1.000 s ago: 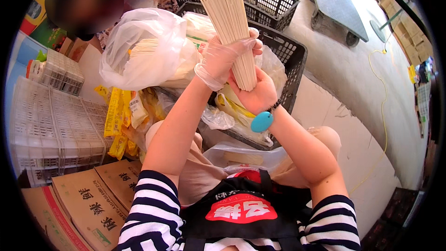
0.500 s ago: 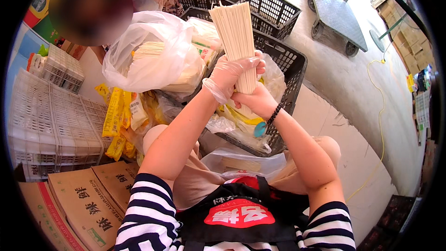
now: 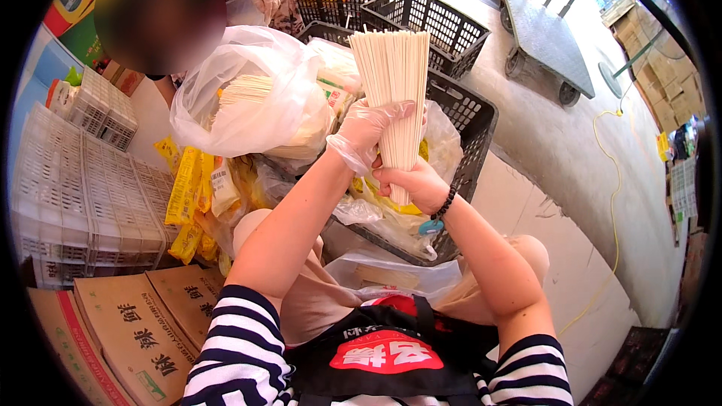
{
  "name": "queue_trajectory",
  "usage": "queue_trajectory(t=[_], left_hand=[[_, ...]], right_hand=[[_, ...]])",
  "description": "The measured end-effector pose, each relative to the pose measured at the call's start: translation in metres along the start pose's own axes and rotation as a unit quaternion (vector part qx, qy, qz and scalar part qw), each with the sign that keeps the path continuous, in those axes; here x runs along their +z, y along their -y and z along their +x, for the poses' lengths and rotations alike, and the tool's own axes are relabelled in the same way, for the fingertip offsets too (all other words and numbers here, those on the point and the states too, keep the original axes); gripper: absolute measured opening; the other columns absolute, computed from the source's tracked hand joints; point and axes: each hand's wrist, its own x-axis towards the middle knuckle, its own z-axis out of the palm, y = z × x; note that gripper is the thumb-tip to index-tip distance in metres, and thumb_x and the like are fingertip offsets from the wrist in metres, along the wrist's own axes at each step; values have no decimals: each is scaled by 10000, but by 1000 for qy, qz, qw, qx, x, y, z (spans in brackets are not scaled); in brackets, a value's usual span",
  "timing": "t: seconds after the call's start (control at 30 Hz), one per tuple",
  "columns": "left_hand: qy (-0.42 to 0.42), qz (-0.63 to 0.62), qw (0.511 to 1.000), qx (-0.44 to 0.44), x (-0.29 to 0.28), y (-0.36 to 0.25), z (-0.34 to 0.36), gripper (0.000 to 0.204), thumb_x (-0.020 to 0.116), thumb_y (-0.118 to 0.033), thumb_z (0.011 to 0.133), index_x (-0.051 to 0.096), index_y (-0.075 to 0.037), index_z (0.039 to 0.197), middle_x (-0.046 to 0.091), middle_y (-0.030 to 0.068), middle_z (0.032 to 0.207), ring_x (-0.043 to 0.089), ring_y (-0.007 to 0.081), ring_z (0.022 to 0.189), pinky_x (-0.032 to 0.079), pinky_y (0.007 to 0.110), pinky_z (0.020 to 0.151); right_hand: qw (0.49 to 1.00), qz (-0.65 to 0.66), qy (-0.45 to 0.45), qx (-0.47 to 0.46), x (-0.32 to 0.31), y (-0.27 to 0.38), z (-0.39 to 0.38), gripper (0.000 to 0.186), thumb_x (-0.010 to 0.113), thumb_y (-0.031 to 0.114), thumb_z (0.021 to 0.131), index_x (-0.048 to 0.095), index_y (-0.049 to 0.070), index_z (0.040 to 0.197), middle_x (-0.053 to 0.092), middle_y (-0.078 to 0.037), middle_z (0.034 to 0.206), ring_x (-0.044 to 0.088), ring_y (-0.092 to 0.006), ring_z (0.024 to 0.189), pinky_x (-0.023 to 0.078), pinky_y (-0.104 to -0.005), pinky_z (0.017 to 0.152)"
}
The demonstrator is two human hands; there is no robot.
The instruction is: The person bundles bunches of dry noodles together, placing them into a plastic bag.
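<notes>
The left hand, gloved in clear plastic, has its grip closed around the middle of a bundle of thin, straight, cream-coloured sticks; the bare right hand clasps its lower end, above a black latticed plastic crate.

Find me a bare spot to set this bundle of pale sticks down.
To your right: the pale panel beside the black crate, and the grey concrete floor between that panel, the flatbed cart and the yellow cable. It's crowded on your left, with the plastic bag, yellow packets and cardboard boxes.
</notes>
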Motion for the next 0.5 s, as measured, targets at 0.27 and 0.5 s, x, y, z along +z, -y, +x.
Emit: queue_trajectory(t=[0.27, 0.5], left_hand=[[36, -47, 997, -43, -4, -7, -3, 386, 644, -199, 844, 511, -29, 1164, 621, 116, 1056, 616, 220, 970, 537, 352, 803], [64, -49, 997, -16, 3, -10, -8, 378, 673, -235, 820, 543, -46, 1120, 613, 58, 915, 609, 163, 805, 517, 288, 696]], right_hand=[[999, -30, 13, -2, 0, 0, 2, 206, 630, 43, 780, 541, -2, 960, 551, -45, 773, 543, -134, 630, 467, -288, 592], [997, 28, 59, 29, -6, 0, 0, 227, 615, 56, 777, 520, 2, 975, 534, -34, 707, 533, -125, 587, 467, -280, 573]])
